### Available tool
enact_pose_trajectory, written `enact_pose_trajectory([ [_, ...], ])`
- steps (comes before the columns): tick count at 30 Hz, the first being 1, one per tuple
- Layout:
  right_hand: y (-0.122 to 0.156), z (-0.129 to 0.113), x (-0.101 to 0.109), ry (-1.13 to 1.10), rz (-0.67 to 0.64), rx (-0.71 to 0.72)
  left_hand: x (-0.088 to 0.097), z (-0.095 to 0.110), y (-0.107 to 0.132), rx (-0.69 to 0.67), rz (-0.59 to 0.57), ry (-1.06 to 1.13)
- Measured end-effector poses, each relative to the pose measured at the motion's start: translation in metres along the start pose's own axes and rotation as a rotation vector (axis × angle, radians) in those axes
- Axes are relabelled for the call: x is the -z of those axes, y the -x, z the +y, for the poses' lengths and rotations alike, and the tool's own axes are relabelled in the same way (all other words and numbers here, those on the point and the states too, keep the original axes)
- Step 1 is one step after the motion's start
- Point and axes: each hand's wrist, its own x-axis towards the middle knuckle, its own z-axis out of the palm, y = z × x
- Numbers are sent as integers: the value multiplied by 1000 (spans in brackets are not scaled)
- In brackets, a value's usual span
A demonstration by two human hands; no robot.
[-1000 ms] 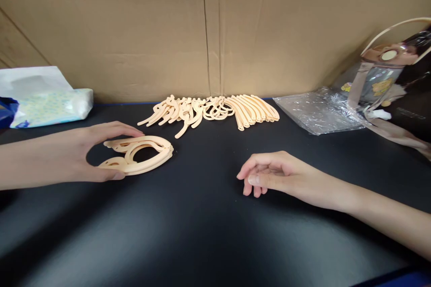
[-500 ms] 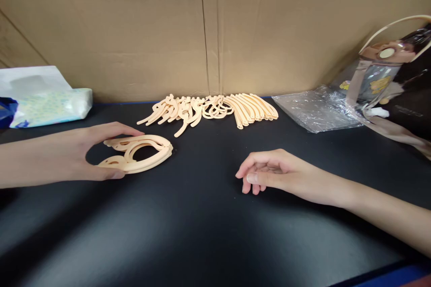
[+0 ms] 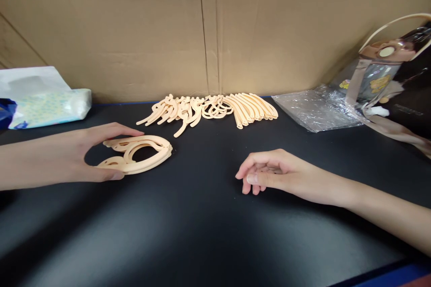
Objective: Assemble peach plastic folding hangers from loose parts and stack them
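Note:
On the left of the black tabletop, a small stack of cream plastic folding hangers (image 3: 148, 162) lies folded flat. My left hand (image 3: 84, 152) spans it, thumb along the near side and a fingertip on the far side. To the right, my right hand (image 3: 269, 172) rests just over the table with loosely curled fingers and nothing in them. Along the back lie matching loose parts: hook pieces with curved arms (image 3: 183, 112) at the left, ring-shaped pieces (image 3: 217, 107) in the middle, and a row of curved arms (image 3: 252, 110) at the right.
A tissue pack (image 3: 50, 103) sits at the back left. Toward the right are a clear plastic bag (image 3: 310, 110) and a strapped water bottle (image 3: 379, 76) beside a dark bag (image 3: 414, 103). Brown cardboard (image 3: 151, 31) stands behind the black table (image 3: 202, 224).

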Motion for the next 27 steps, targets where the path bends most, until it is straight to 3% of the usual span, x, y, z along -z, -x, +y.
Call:
enact_pose_trajectory([
  [13,1,-1,0,39,3,0,-14,-9,-1,-39,114,-9],
  [23,-1,-3,-1,53,11,-19,-6,15,5,-53,115,-2],
  [27,0,-3,0,50,10,-16,-7,13,5,-60,118,3],
])
